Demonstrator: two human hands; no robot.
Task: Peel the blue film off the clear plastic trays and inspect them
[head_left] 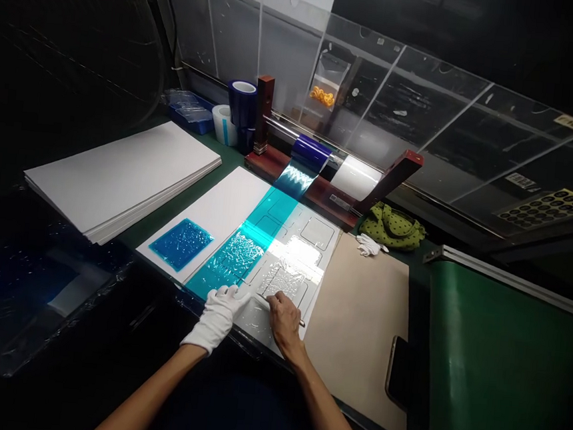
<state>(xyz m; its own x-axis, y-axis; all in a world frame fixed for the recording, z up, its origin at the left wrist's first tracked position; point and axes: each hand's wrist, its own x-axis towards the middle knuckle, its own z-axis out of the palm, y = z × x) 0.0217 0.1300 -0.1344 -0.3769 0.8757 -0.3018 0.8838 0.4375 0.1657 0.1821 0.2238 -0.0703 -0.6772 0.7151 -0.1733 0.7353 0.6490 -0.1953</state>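
Note:
My left hand [218, 313], in a white glove, rests at the near end of a blue film strip [235, 261], fingers apart on the sheet. My bare right hand [285, 318] is closed round a slim pen-like tool [302, 323]; its tip points toward the left glove, and its exact kind I cannot make out. Under both hands lies a pale sheet with a clear film [285, 278] and dark rounded outlines. The blue strip runs back to a blue film roll [311, 150] on a wooden stand [281, 166]. A wrinkled blue film piece [181, 243] lies on the white board [217, 205] at left.
A stack of white sheets [122, 174] stands at left. Beside the stand are spare rolls [225, 126] and a white roll [357, 176]. To the right lie a brown board [364, 302], a phone [398, 372], a white glove [370, 245] and a green pouch [393, 226].

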